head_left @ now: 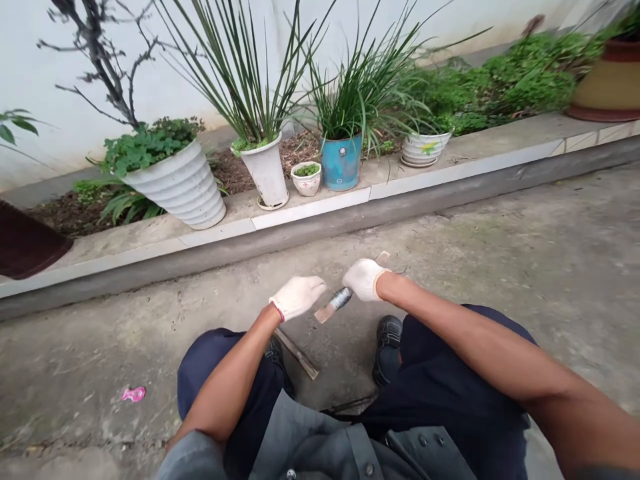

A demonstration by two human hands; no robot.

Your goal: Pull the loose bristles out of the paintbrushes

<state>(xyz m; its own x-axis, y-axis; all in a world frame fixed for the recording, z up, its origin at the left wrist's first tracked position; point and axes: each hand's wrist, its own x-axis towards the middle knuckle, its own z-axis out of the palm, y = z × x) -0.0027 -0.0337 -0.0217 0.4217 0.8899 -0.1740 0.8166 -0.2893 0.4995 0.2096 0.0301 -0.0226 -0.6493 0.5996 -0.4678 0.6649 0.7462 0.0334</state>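
Observation:
My right hand [364, 279], in a white knit glove, is closed around a flat wooden stick [325, 314]. The stick's far end shows beyond the knuckles. A dark, greyish thread or wire [341, 298] is wound thickly round its middle. To the left, my left hand [299, 297], gloved in white too, has its fingers pinched together near the winding. A thin strand seems to run from its fingertips to the wound part. Below my left wrist, a worn wooden stick [300, 357] lies on the concrete by my shoe.
A low tiled ledge [310, 212] crosses ahead. On it stand a ribbed white pot [180, 183], a tall white pot [265, 175], a small cup-shaped pot [307, 184], a blue pot [341, 163] and a low white pot [424, 149]. A pink object [134, 394] lies on the ground at left.

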